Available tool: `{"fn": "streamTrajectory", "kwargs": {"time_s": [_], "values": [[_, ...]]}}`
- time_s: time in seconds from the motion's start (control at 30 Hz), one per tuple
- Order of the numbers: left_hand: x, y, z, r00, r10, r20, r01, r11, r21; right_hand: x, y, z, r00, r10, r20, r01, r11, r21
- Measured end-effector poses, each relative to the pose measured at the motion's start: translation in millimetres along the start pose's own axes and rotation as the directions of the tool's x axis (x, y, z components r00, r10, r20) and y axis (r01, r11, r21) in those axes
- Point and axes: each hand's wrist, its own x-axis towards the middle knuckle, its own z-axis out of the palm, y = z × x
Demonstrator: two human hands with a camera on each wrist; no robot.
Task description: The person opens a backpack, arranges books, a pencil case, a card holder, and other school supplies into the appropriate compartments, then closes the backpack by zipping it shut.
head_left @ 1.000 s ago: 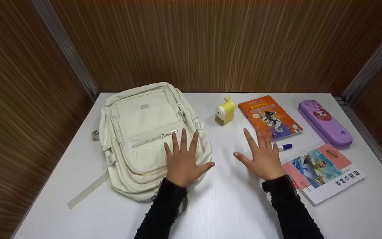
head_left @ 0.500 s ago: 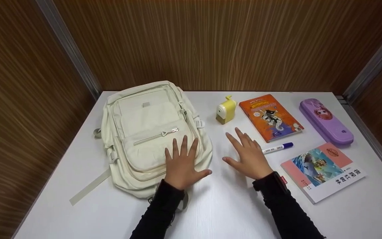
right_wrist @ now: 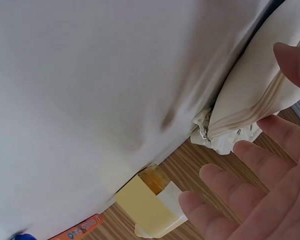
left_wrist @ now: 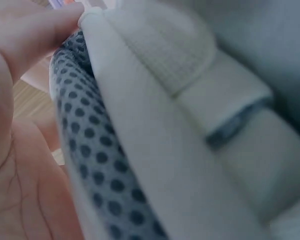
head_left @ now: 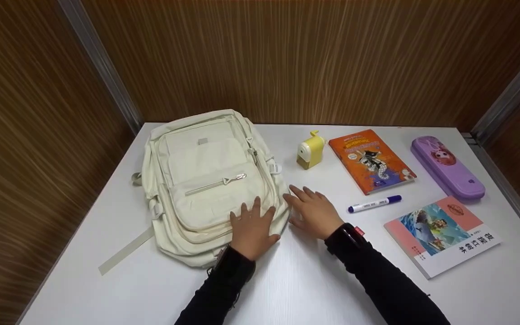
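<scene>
A cream backpack [head_left: 206, 158] lies on its back, front pockets up. My left hand [head_left: 252, 231] is at its lower right corner, fingers spread over the edge. In the left wrist view that palm [left_wrist: 25, 165] is beside a padded shoulder strap [left_wrist: 105, 165] with dotted mesh, the thumb side overlapping its top. My right hand [head_left: 315, 214] has come in at the backpack's right side, fingertips right at the fabric. The right wrist view shows its fingers [right_wrist: 235, 190] extended and apart, beside the bag's zipped side [right_wrist: 260, 107].
A yellow pencil sharpener [head_left: 312, 151] stands behind the right hand. Farther right lie an orange book [head_left: 373, 160], a purple pencil case [head_left: 448, 169], a blue-capped marker [head_left: 374, 204] and a pink-and-white book [head_left: 443, 237]. Brown wood-patterned panels [head_left: 309, 58] border the white table [head_left: 287, 289].
My right hand has moved left from near the marker to the backpack's side, uncovering the marker. The left hand has slid slightly down and right along the backpack's corner.
</scene>
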Motion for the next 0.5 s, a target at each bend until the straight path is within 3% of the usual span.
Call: {"fn": "streamTrajectory", "kwargs": {"time_s": [0.3,0.5], "values": [[1.4,-1.1,0.4,0.998,0.037,0.046,-0.037,0.999,0.005,8.3,-0.7,4.7,0.991,-0.125,-0.057,0.125,0.992,0.013],[-1.5,-6.2,-2.6,0.994,0.080,0.079,-0.079,0.997,-0.017,7.8,-2.3,6.5,0.987,-0.148,-0.063,0.149,0.989,0.001]]}}
